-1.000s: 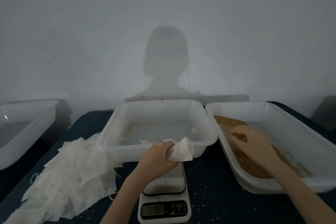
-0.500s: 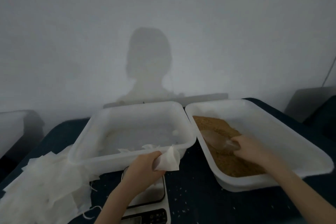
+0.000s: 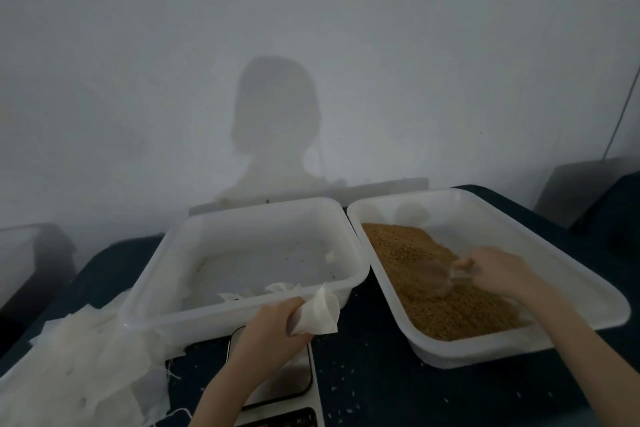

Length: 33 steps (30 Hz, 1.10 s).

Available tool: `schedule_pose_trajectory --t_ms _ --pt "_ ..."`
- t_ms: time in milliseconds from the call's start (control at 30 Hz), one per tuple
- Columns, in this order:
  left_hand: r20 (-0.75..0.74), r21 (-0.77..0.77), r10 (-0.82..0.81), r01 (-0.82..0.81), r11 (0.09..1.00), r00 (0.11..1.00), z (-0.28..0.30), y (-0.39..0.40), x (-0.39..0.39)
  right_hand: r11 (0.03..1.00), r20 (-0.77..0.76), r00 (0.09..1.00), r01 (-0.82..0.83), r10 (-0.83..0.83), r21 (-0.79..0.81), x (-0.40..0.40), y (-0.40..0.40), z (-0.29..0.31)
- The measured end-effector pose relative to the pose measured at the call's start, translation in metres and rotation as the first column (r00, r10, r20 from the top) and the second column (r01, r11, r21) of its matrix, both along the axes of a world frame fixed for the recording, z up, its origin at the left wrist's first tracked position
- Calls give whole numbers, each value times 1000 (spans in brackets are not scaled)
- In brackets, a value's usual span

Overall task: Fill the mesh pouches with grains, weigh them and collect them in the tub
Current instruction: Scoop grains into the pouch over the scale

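White mesh pouch, golden-brown grains, dark blue table

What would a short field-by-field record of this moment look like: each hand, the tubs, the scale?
left hand: grips a mesh pouch above the scale
right hand: holds a clear scoop in the grains
right tub: holds brown grains
middle tub: a few pouches inside
empty pouches: piled at left
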<state>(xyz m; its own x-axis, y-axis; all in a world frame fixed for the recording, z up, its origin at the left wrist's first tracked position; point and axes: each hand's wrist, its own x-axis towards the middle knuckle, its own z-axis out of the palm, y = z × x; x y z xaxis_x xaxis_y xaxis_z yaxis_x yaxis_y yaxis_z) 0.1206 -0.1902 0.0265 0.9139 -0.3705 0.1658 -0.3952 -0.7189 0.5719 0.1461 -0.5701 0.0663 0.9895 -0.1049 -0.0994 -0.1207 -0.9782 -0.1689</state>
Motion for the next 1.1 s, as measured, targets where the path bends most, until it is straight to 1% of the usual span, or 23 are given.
schedule_pose_trajectory --t_ms 67,100,267,367,467,600,700,933,1000,1100 --pt "6 6 7 -7 1000 1000 -1 2 0 992 7 1000 -1 1 128 0 -4 -7" --pt "8 11 13 -13 1000 1000 0 4 0 986 26 1000 1 -5 166 -1 -5 -10" --pt "-6 24 38 -38 999 999 1 9 -2 977 113 990 65 -90 204 2 -3 -18" --pt "-15 23 35 -34 999 999 0 9 -4 981 139 986 69 -95 181 4 2 -14" --pt "-27 27 41 -40 999 999 -1 8 -5 977 184 975 90 -127 196 5 7 -11" --pt "-30 19 52 -51 998 998 -1 10 -7 971 153 982 78 -114 224 5 14 -14" --pt "-29 -5 50 -50 999 998 -2 12 -7 967 159 980 81 -122 242 5 16 -16" --pt "-63 -4 68 -68 998 996 -5 16 -7 917 173 971 85 -163 391 2 18 -12" --pt "-63 -9 68 -68 998 996 -5 17 -8 901 196 968 59 -157 429 -1 23 -6" --pt "-57 -27 70 -71 997 996 -4 21 -9 864 251 962 -31 -111 503 -8 36 10"
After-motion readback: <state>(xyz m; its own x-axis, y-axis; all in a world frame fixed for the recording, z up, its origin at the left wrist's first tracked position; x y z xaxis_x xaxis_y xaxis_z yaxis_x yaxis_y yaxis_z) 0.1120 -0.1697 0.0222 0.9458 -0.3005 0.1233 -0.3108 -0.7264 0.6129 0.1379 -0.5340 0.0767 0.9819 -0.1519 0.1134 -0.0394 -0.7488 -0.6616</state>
